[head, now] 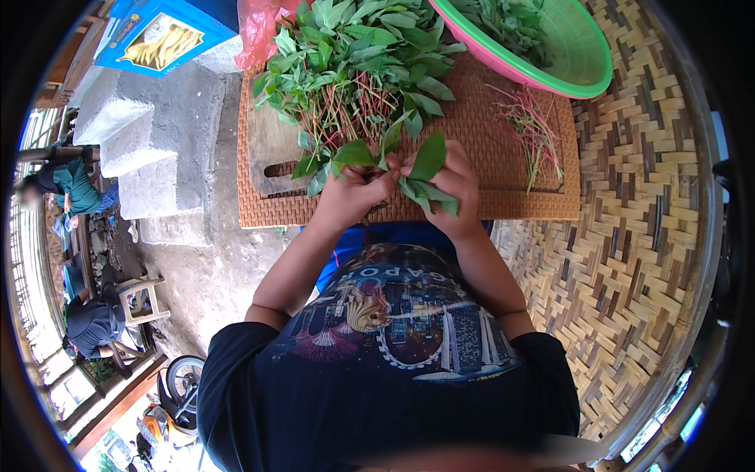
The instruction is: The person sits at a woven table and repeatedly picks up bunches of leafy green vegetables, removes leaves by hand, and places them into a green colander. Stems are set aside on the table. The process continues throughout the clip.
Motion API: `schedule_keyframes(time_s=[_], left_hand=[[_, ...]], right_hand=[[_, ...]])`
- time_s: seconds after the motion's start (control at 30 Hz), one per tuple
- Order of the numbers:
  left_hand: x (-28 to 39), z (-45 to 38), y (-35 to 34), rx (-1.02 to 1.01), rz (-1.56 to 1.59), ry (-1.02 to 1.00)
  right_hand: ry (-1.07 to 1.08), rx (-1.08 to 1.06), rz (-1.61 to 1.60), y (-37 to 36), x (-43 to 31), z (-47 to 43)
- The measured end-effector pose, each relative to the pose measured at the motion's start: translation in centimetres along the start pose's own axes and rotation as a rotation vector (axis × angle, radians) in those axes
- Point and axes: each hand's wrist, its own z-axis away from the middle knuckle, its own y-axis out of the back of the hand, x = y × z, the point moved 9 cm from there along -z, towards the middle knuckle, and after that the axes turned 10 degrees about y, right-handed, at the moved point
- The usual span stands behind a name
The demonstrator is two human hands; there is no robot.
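My left hand (360,192) and my right hand (454,189) meet over the front of a brown woven-pattern table (501,203). Between the fingers of both is a leafy green sprig (429,158); some leaves hang below my right hand, and the stem is mostly hidden. Just beyond lies a big heap of leafy greens with reddish stems (360,100), partly over a wooden cutting board (274,141) with a slotted handle. Bare reddish stems (534,133) lie in a loose pile to the right.
A green and pink plastic colander (581,65) holding leaves stands at back right. A pink plastic bag (259,35) and a blue box (171,44) are at back left. Concrete steps (153,153) are on the left, a woven bamboo wall (625,236) on the right. Two people sit farther left.
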Motion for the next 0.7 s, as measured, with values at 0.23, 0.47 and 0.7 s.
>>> schedule_keyframes(time_s=[0.23,0.47,0.7], left_hand=[[-0.2,-0.2,0.4,-0.009,-0.1,0.059],[0.0,-0.1,-0.1,0.028,-0.022,0.032],[0.2,-1.0,-0.3,-0.043,0.212,-0.043]], right_hand=[[0.146,-0.218,0.15,0.0,-1.6,-0.9],[-0.055,0.08,-0.073,3.2,0.6,-2.4],[0.052,0.193,0.674,14.7,3.0,-10.7]])
